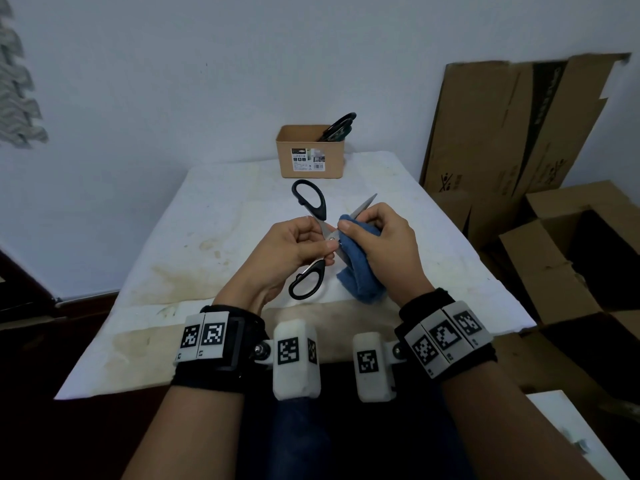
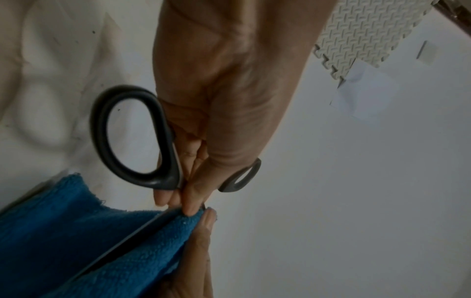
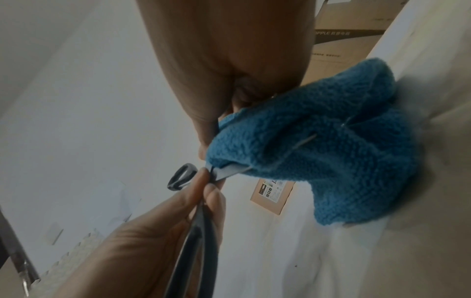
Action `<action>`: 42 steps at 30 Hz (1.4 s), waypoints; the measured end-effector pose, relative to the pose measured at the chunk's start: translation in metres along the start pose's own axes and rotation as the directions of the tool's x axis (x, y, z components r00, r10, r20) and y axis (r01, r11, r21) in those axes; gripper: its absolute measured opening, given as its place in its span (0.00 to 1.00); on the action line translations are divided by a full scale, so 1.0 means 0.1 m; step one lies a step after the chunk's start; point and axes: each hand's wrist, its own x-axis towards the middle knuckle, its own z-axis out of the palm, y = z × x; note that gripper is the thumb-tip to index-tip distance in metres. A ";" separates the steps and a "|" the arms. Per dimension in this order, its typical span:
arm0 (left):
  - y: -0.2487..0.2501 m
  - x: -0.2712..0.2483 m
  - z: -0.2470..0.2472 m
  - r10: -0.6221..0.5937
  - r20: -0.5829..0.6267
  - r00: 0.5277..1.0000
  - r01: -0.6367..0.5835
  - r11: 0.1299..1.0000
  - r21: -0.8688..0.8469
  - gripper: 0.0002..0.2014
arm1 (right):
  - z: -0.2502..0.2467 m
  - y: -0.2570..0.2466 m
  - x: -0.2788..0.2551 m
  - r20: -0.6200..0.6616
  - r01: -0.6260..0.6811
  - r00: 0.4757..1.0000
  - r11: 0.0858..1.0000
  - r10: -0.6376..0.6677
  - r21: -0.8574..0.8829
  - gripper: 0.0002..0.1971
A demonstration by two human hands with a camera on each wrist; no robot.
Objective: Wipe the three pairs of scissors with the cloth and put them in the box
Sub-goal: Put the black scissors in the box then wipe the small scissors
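Black-handled scissors [image 1: 309, 199] [image 2: 132, 137] [image 3: 182, 177] are held above the table with their blades spread apart. My left hand [image 1: 294, 245] [image 2: 219, 104] [image 3: 163, 227] pinches them near the pivot. My right hand [image 1: 384, 237] [image 3: 221, 60] grips the blue cloth [image 1: 360, 268] [image 2: 84, 242] [image 3: 318, 145], folded around one blade right next to the pivot. The other blade's tip [image 1: 369, 202] pokes out past my right fingers. A small brown box [image 1: 310, 155] [image 3: 271, 193] stands at the table's far edge with dark scissor handles [image 1: 341, 128] sticking out of it.
The table [image 1: 214, 216] has a stained white cover. Flattened cardboard [image 1: 512, 126] leans on the wall to the right, and open cartons [image 1: 571, 258] stand beside the table. A grey foam mat [image 2: 369, 32] lies off to the left.
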 end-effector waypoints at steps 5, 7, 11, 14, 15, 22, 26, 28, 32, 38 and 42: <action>0.02 -0.01 0.00 0.015 0.015 1.000 -0.015 1.000 0.012 0.05 | -0.04 -0.02 0.03 -0.043 0.001 0.999 1.000 0.000 0.014 0.11; 0.02 -0.01 -0.01 0.018 0.022 1.000 -0.018 1.000 0.021 0.05 | -0.06 -0.03 0.04 -0.052 -0.003 0.999 1.000 0.004 0.022 0.11; 0.02 -0.02 -0.02 0.011 0.030 0.999 -0.011 1.000 0.016 0.05 | -0.07 -0.02 0.04 -0.063 -0.021 0.998 1.000 0.022 0.024 0.12; 0.01 -0.03 -0.03 -0.001 0.033 0.999 0.000 1.000 0.024 0.05 | -0.08 -0.02 0.05 -0.085 -0.036 0.996 0.999 0.038 0.023 0.11; 0.01 -0.03 -0.04 -0.009 0.028 1.000 0.008 1.000 0.024 0.05 | -0.09 -0.03 0.05 -0.096 -0.041 0.994 0.999 0.044 0.026 0.11; -0.04 -0.05 -0.10 -0.043 -0.006 0.999 0.043 0.998 -0.041 0.04 | -0.23 -0.02 0.09 -0.308 -0.066 0.950 0.995 0.040 -0.076 0.08; -0.03 -0.04 -0.12 -0.047 -0.015 0.999 0.046 0.997 -0.058 0.05 | -0.30 -0.06 0.09 -0.271 -0.028 0.963 0.997 0.009 -0.065 0.06; -0.03 -0.04 -0.12 -0.049 -0.023 0.999 0.047 0.997 -0.063 0.05 | -0.29 -0.08 0.10 -0.220 -0.036 0.975 0.999 0.030 -0.022 0.06; -0.02 -0.04 -0.12 -0.063 -0.049 0.997 0.060 0.996 -0.069 0.04 | -0.21 -0.08 0.07 -0.084 -0.109 0.989 0.987 0.120 0.117 0.02; -0.03 -0.02 -0.10 -0.074 -0.072 0.995 0.072 0.997 -0.029 0.04 | -0.12 -0.14 0.02 0.048 -0.075 0.997 0.980 0.067 0.187 0.04; -0.02 -0.01 -0.06 -0.041 -0.085 0.996 0.042 0.999 0.016 0.09 | -0.07 -0.14 0.00 0.090 -0.087 0.993 0.977 0.071 0.195 0.04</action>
